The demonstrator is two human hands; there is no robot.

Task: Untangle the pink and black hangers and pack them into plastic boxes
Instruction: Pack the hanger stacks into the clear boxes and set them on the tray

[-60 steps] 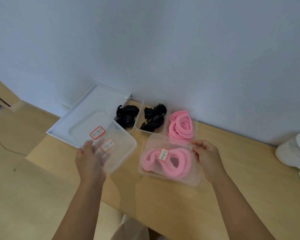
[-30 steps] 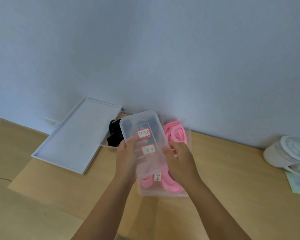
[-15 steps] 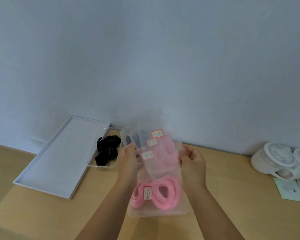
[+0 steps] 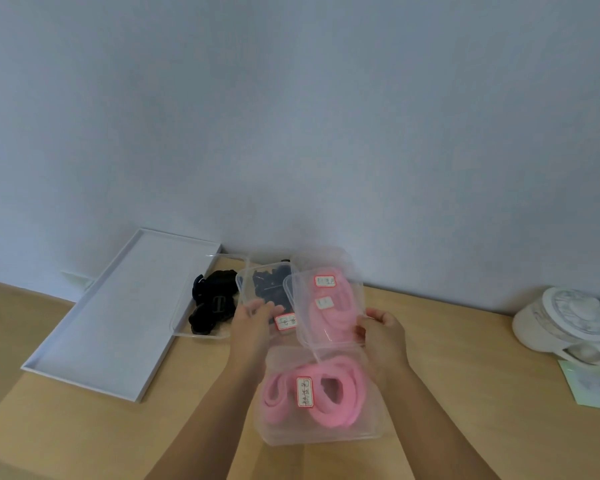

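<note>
Pink hangers (image 4: 340,407) coiled in lidded clear box (image 4: 278,434); black hangers (image 4: 212,306) heaped in open box (image 4: 182,327), farther left.

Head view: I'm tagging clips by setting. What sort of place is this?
Likely an indoor sorting desk, home or workshop: a light wooden tabletop against a bare pale wall, labelled clear plastic boxes of pink hangers, and a flat white tray.

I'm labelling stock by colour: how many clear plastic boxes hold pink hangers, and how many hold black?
Clear plastic boxes of pink hangers: 2
Clear plastic boxes of black hangers: 2
Total: 4
</note>
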